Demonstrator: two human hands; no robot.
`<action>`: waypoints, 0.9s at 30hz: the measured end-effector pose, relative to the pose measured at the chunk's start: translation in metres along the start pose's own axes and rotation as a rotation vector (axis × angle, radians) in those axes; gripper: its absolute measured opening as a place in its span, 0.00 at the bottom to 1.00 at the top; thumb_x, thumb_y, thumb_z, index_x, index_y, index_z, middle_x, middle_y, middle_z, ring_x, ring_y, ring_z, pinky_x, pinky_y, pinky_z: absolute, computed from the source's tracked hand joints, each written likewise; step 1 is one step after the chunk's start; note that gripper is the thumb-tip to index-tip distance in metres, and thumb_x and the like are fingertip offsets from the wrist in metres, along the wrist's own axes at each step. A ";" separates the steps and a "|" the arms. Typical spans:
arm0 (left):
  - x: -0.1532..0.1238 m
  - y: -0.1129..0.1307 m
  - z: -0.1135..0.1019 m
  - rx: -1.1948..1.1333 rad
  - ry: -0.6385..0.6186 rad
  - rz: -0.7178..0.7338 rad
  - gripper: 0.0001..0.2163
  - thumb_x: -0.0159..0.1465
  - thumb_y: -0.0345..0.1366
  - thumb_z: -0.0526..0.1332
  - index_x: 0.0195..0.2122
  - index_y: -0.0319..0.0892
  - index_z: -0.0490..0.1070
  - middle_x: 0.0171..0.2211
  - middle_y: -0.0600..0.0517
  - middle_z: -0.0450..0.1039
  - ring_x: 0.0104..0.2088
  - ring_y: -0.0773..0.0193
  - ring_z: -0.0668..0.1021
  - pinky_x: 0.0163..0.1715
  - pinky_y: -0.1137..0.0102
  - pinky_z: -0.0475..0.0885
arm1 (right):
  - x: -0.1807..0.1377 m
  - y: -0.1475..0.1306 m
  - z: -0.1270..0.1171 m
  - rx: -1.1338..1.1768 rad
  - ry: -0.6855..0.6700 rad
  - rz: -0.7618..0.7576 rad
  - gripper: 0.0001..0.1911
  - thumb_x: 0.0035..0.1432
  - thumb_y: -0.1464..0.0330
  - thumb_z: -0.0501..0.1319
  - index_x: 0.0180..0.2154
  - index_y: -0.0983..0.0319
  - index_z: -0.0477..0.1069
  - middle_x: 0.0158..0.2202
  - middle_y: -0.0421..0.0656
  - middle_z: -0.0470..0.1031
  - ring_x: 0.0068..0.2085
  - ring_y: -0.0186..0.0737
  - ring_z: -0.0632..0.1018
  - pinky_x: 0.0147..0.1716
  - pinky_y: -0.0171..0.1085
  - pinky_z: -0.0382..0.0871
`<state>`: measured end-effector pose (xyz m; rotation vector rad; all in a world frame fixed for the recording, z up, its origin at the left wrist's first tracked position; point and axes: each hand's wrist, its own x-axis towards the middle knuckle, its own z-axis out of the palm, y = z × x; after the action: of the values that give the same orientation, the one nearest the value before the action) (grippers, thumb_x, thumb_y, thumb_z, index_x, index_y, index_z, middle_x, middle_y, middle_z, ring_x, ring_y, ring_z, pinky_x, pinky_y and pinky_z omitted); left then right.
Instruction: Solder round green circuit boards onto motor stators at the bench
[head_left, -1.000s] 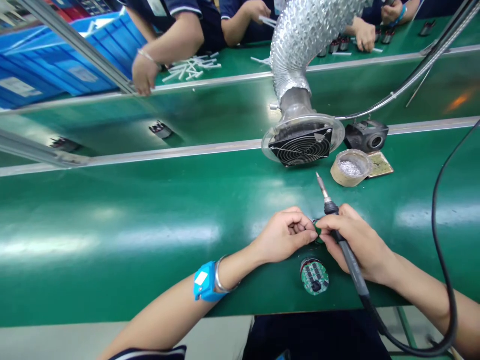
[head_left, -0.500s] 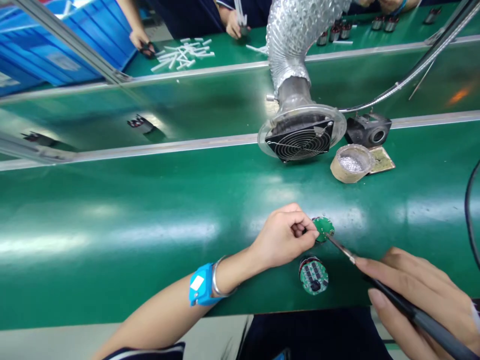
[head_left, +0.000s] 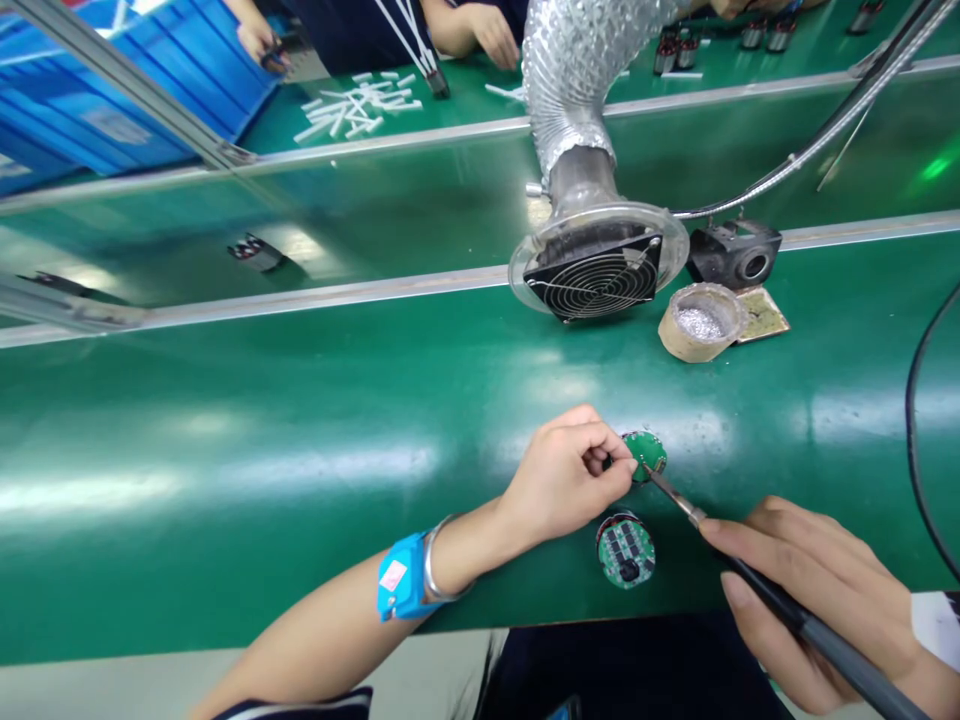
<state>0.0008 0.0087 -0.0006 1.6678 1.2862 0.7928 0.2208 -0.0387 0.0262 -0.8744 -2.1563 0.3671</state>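
Observation:
My left hand (head_left: 570,472) is closed in a pinch on a small round green circuit board (head_left: 646,453) that rests on the green bench top (head_left: 300,450). My right hand (head_left: 817,595) is wrapped round a black soldering iron (head_left: 757,585), and the iron's metal tip touches the board's near right edge. A second round green board (head_left: 626,551) on a dark round part lies just in front of my left hand. A blue strap and a metal bangle sit on my left wrist (head_left: 409,578).
A silver flexible duct with a black fan grille (head_left: 592,280) hangs over the bench behind the boards. Beside it stand a tape ring holding solder bits (head_left: 701,322), a yellowish sponge pad (head_left: 761,315) and a dark iron stand (head_left: 735,255). Other people's hands work at the far bench among several white sticks (head_left: 349,105).
My right hand moved back toward me and turned the iron from pointing up to pointing at the board, tip now touching it. My left hand kept its pinch. The view shifted slightly left.

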 end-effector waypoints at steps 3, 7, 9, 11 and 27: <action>-0.001 0.000 0.002 0.014 0.023 -0.004 0.03 0.54 0.27 0.62 0.25 0.38 0.75 0.24 0.55 0.66 0.20 0.75 0.68 0.20 0.79 0.64 | -0.003 0.001 -0.001 0.015 -0.006 0.011 0.17 0.53 0.81 0.58 0.46 0.68 0.72 0.31 0.45 0.74 0.28 0.37 0.75 0.26 0.38 0.73; -0.003 0.000 0.003 0.013 0.034 -0.002 0.03 0.53 0.27 0.62 0.24 0.38 0.75 0.24 0.55 0.66 0.20 0.75 0.67 0.20 0.79 0.64 | -0.001 0.000 -0.010 -0.004 -0.011 0.038 0.16 0.54 0.80 0.58 0.45 0.68 0.72 0.31 0.46 0.74 0.30 0.39 0.77 0.27 0.38 0.73; -0.003 0.000 0.003 0.018 0.039 0.004 0.03 0.53 0.26 0.63 0.24 0.38 0.74 0.24 0.55 0.65 0.20 0.75 0.67 0.20 0.79 0.63 | 0.002 -0.001 -0.014 -0.027 -0.009 0.048 0.16 0.54 0.79 0.58 0.46 0.67 0.72 0.32 0.46 0.75 0.31 0.40 0.77 0.28 0.39 0.73; -0.003 0.000 0.004 0.028 0.045 0.006 0.03 0.53 0.26 0.63 0.24 0.38 0.74 0.23 0.56 0.65 0.20 0.75 0.66 0.20 0.78 0.63 | 0.005 0.000 -0.016 -0.029 0.000 0.055 0.17 0.54 0.79 0.58 0.47 0.66 0.72 0.32 0.46 0.75 0.30 0.40 0.77 0.28 0.39 0.74; -0.017 -0.030 -0.024 0.385 -0.047 0.481 0.06 0.64 0.29 0.57 0.37 0.42 0.74 0.33 0.51 0.71 0.29 0.70 0.74 0.27 0.76 0.70 | 0.021 0.037 0.035 0.108 -0.098 0.030 0.18 0.59 0.80 0.59 0.50 0.60 0.69 0.49 0.47 0.77 0.51 0.43 0.76 0.49 0.45 0.75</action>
<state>-0.0370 0.0014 -0.0177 2.3447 1.0600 0.8068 0.2020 0.0032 -0.0039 -0.8440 -2.1924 0.5469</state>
